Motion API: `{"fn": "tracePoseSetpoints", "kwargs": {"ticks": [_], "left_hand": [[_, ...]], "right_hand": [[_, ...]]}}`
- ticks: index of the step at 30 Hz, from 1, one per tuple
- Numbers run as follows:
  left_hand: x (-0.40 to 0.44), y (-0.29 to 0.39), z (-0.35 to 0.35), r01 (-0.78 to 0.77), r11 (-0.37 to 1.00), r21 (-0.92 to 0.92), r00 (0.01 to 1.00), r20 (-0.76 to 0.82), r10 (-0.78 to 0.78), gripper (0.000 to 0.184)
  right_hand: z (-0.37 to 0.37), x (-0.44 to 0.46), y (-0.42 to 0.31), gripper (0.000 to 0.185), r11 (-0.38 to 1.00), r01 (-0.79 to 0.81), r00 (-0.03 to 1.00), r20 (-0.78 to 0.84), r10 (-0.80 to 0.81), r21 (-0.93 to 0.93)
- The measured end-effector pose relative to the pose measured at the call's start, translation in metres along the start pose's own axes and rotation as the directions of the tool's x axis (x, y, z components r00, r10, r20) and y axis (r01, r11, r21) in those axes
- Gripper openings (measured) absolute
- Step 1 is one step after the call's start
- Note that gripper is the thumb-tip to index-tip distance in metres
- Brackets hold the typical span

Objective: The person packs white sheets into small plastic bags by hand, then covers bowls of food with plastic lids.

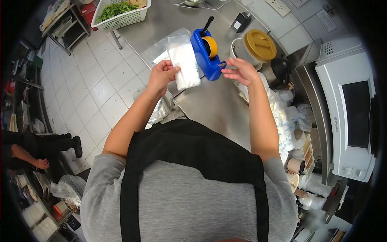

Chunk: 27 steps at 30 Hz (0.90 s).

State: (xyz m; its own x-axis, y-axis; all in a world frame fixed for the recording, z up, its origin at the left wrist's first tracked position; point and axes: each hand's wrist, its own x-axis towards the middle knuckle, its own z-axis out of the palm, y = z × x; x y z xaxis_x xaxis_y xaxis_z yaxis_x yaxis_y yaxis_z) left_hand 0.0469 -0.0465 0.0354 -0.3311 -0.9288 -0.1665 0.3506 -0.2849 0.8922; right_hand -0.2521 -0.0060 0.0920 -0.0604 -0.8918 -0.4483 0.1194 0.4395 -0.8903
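My left hand pinches the edge of a flat white plastic packet with blue print on one side. The packet lies partly over a clear plastic bag on the steel table. Just right of the packet stands a blue tape dispenser holding a roll of tape with a yellow core. A black-handled tool sticks up from the dispenser's far end. My right hand is at its near cutting end, fingers stretched and apart; whether a fingertip touches tape there I cannot tell.
Beyond the dispenser stands a container with a yellow lid. A white basket of greens sits at the far left of the steel table. Plastic bags and cups line the right, beside a white microwave. Another person's hand shows far left.
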Motion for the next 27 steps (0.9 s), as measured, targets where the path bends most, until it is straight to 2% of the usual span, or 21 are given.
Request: {"fn": "tracePoseSetpoints", "kwargs": {"ticks": [7,13,17,20,23,26,27], "left_hand": [[0.003,0.005,0.004,0.008,1.0,-0.005,1.0,0.02,-0.008,0.017],[0.004,0.006,0.003,-0.001,1.0,-0.016,0.999,0.032,0.001,0.018],[0.003,0.008,0.003,0.002,1.0,-0.015,0.997,0.081,0.0,0.018],[-0.007,0.02,0.013,0.006,1.0,-0.017,0.994,0.111,-0.004,0.017],[-0.011,0.018,0.012,0.007,1.0,0.001,0.988,0.156,-0.007,0.017],[-0.014,0.027,0.015,-0.011,0.999,0.031,0.983,0.181,0.005,0.02],[-0.016,0.028,0.017,-0.007,0.999,0.044,0.982,0.19,-0.001,0.022]], "right_hand": [[-0.005,-0.022,0.023,0.03,0.989,0.083,0.996,0.005,-0.084,0.124],[-0.012,-0.005,0.07,0.025,0.996,0.055,0.998,-0.023,-0.053,0.077],[-0.013,0.032,0.11,0.015,0.948,0.315,0.945,-0.076,-0.318,-0.048],[-0.007,0.027,0.102,0.014,0.927,0.32,0.918,-0.179,-0.354,-0.196],[-0.022,0.025,0.117,0.019,0.732,0.49,0.803,-0.082,-0.591,-0.473],[-0.015,-0.013,0.08,0.018,0.737,0.395,0.876,-0.015,-0.481,-0.548],[-0.009,-0.028,0.063,0.018,0.659,0.451,0.848,0.058,-0.527,-0.602]]}}
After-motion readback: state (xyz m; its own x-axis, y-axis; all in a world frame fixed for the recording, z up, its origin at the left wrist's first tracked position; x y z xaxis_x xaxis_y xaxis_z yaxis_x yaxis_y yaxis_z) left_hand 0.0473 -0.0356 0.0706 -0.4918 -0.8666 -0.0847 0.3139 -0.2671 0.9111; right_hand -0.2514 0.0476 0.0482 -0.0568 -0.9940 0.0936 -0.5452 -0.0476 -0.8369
